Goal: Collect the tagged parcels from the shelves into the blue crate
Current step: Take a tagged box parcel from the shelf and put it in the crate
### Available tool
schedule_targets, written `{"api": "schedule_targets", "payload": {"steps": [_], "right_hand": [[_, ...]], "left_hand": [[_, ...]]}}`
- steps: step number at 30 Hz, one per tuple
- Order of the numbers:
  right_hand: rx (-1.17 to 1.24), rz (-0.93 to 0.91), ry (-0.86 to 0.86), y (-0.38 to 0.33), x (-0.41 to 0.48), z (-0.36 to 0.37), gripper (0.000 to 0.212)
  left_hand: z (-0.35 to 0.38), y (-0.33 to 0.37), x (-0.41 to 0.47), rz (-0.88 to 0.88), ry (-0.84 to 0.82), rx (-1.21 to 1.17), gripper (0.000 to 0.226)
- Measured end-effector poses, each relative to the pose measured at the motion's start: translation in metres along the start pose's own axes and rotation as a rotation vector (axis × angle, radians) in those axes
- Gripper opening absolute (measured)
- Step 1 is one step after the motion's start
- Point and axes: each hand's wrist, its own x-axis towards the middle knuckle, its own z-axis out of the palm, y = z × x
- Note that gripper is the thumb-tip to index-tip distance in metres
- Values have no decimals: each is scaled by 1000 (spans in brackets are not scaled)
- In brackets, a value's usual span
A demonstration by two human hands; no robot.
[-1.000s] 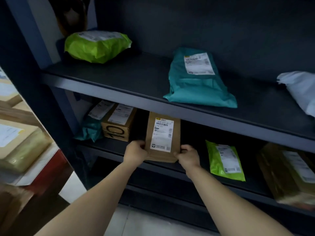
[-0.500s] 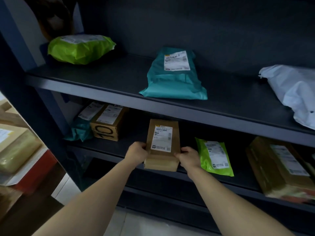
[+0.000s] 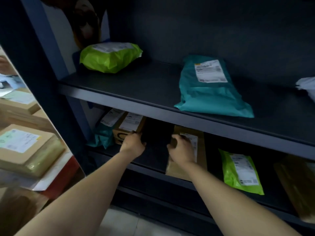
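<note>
The black parcel between my left hand and right hand is plain; the brown parcel beside it has a white label with black print. On the dark grey shelving, the lime-green mailer and teal mailer have white labels.

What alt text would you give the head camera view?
A person's right grip holds a brown parcel on the dark lower shelf; the left grip curls beside it in shadow. A green parcel and a teal parcel lie on the upper shelf.
</note>
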Motion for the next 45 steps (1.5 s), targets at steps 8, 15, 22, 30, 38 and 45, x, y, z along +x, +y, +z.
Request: {"api": "schedule_targets", "payload": {"steps": [8, 15, 22, 30, 38, 45], "right_hand": [[216, 88, -311, -81, 32, 52, 59], [602, 388, -296, -94, 42, 67, 64], [610, 487, -182, -79, 14, 79, 54], [618, 433, -119, -65, -45, 68, 48], [629, 348, -21, -52, -119, 50, 50], [631, 325, 122, -39, -176, 28, 42]], "left_hand": [[-29, -68, 48, -109, -58, 188, 47], [-26, -75, 58, -130, -36, -15, 25], [-12, -85, 36, -168, -43, -235, 28], [-3, -76, -30, -179, 49, -367, 27], [0, -63, -116, -143, 171, -435, 22], [5, -46, -175, -52, 216, -509, 33]]}}
